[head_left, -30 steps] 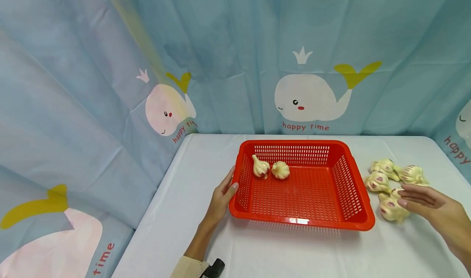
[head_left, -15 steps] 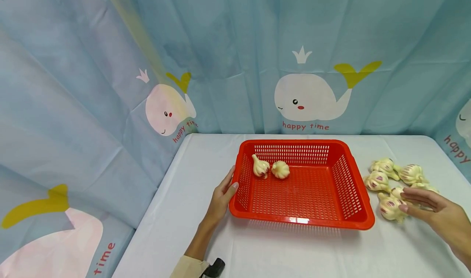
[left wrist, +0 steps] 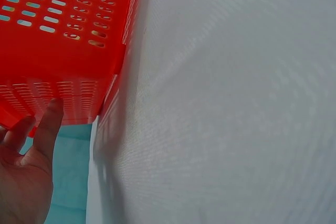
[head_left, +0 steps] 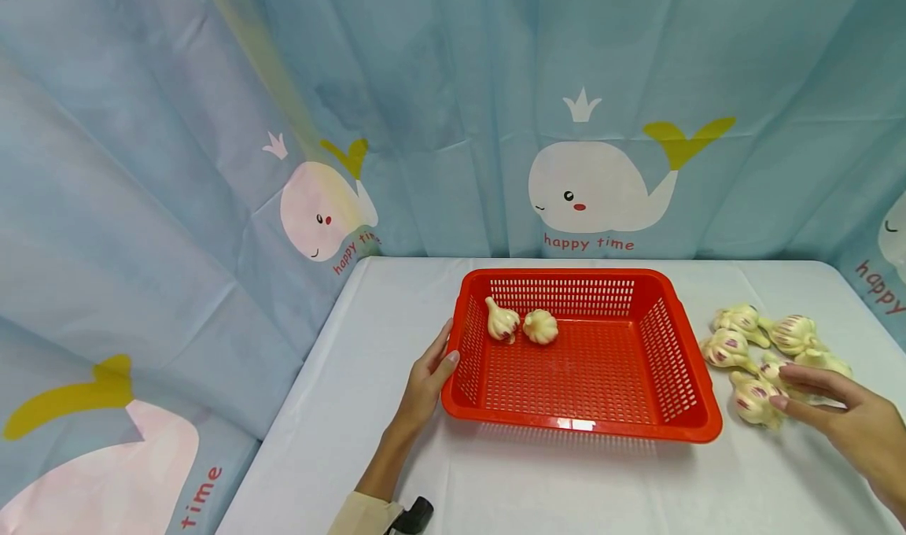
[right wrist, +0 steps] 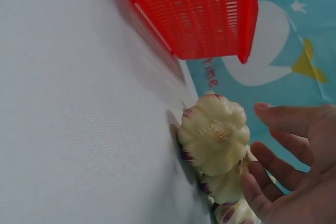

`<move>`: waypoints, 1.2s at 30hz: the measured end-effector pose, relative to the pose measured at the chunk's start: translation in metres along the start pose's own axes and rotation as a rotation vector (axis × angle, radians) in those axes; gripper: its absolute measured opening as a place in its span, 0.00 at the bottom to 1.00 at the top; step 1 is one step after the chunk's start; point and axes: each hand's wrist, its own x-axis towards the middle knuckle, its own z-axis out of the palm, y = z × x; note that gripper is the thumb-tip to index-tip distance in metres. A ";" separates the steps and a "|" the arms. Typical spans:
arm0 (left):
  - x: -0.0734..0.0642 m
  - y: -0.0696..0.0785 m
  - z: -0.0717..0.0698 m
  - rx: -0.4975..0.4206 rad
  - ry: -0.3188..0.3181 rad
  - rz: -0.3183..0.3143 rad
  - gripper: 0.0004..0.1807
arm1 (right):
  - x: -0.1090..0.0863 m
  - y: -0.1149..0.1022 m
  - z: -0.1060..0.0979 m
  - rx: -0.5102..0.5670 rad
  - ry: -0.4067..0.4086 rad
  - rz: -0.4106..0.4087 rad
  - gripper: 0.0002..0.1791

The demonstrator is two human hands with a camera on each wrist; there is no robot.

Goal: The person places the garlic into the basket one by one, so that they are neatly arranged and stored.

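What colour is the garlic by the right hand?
Cream with purplish streaks; the right wrist view shows that garlic best.

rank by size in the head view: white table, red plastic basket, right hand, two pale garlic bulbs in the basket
1. White table
2. Red plastic basket
3. Right hand
4. Left pale garlic bulb and right pale garlic bulb: too alike to rank

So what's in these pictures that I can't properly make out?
Head view: the full shapes of the garlic bulbs behind the right hand, which partly covers them.
Head view: some fingers of the left hand, hidden by the red basket.
Head view: the black object by the left wrist, cut off by the bottom edge.
Right wrist view: the lowest bulb, cut off by the bottom edge.
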 end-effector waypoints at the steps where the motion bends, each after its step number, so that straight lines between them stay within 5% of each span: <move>1: 0.000 0.000 0.000 -0.002 0.002 -0.005 0.33 | -0.001 0.000 0.000 0.001 0.008 -0.003 0.23; 4: -0.001 0.001 0.001 -0.006 0.006 -0.014 0.33 | -0.005 -0.001 0.000 -0.010 0.017 -0.011 0.19; 14: -0.001 0.000 0.000 -0.015 0.007 -0.013 0.33 | -0.005 0.000 0.003 -0.153 -0.035 -0.002 0.41; 18: 0.000 0.000 0.000 -0.017 0.000 -0.007 0.33 | -0.003 -0.005 0.005 -0.180 -0.104 0.061 0.48; 27: 0.000 0.001 0.001 -0.020 0.005 -0.011 0.33 | 0.002 -0.015 0.014 -0.271 -0.183 0.125 0.53; 36: -0.001 0.002 0.001 -0.017 0.008 -0.001 0.33 | 0.009 -0.008 0.020 -0.253 -0.158 -0.033 0.48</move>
